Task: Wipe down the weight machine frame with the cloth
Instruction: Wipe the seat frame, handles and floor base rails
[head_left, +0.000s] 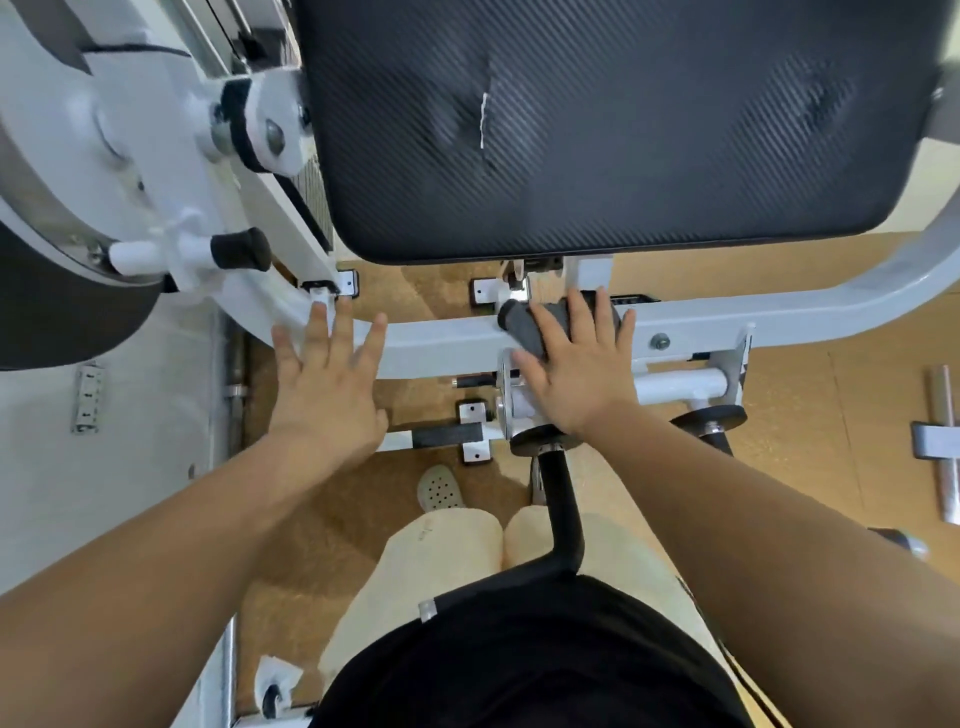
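Note:
The weight machine's white frame bar (779, 312) runs left to right below the black pad and curves up at both ends. A dark grey cloth (524, 325) lies bunched on the bar near its middle. My right hand (576, 369) presses flat on the cloth with straight fingers, covering most of it. My left hand (327, 379) is spread open further left, its fingertips at the bar's left curve and holding nothing.
A large black padded seat (597, 130) fills the top. A white round cam (78, 156) and a pin with a black knob (239, 249) stand at the left. A black lever (563, 499) rises between my legs. Brown floor lies below, with a metal bar (948, 441) at the right.

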